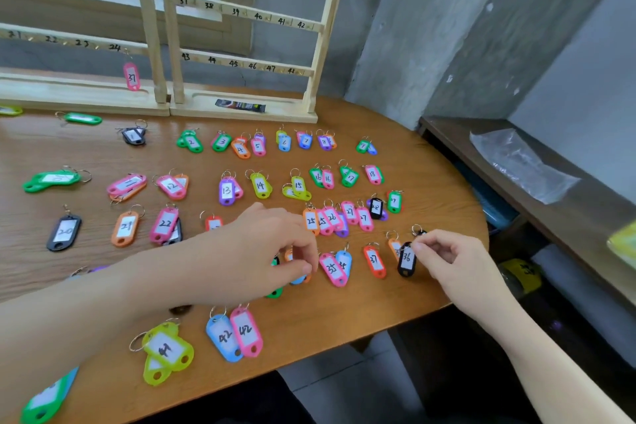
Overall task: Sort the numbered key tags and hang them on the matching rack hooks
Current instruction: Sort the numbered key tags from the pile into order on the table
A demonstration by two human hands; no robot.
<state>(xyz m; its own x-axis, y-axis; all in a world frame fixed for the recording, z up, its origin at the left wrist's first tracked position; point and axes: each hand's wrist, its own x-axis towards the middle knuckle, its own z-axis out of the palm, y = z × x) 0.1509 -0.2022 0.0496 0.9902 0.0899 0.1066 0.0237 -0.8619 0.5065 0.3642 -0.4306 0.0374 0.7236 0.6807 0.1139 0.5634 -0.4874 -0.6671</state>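
We locate the black tag marked 36 (406, 260) near the desk's 3 o'clock edge. Its long axis runs roughly 12 to 6 o'clock, ring end toward 12, slot end toward 6. The right hand (454, 262) pinches it at the upper end, so this grip is closed on the tag. An orange tag (394, 247) lies partly under it at 9 o'clock, and the orange tag marked 37 (374, 261) lies just beyond, long axis likewise 12 to 6.

The left hand (272, 251) rests over tags at the desk centre with curled fingers; we cannot tell what its grip holds.

Other tags lie in numbered rows across the desk (309, 330). At 12 o'clock stands the wooden rack (247, 10), rails numbered; a pink tag marked 37 (131, 76) hangs vertically under hook 24.
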